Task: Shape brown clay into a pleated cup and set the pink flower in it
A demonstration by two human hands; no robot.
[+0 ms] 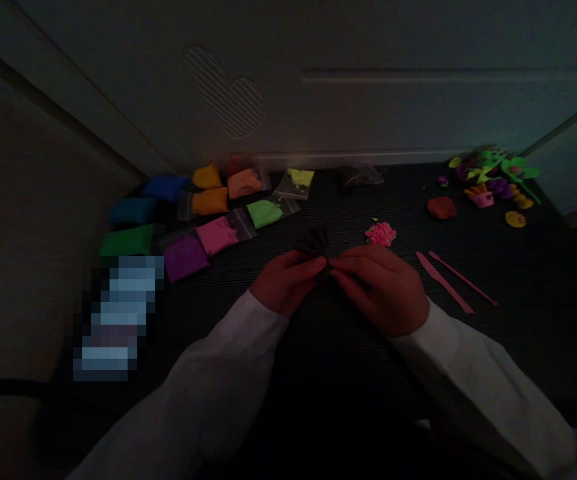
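Between my two hands is a small dark piece of modelling clay (313, 240), with several thin strands fanning out at its top. My left hand (288, 277) is closed on it, thumb and fingers pinching its lower part. My right hand (381, 283) touches the base of the same piece with thumb and forefinger pressed together. The dim light hides whether the right fingertips grip a separate bit. Just beyond my right hand lies a cluster of small pink clay pieces (381, 234) with green flecks.
Bags of coloured clay, including a purple bag (186, 259) and a pink bag (217, 235), line the left and back. A pink clay knife (444, 283) and a thin pink stick (463, 279) lie right. Finished clay flowers (498, 173) and a red-brown lump (441, 207) sit back right. A blurred-out bright rectangle (121, 317) is left.
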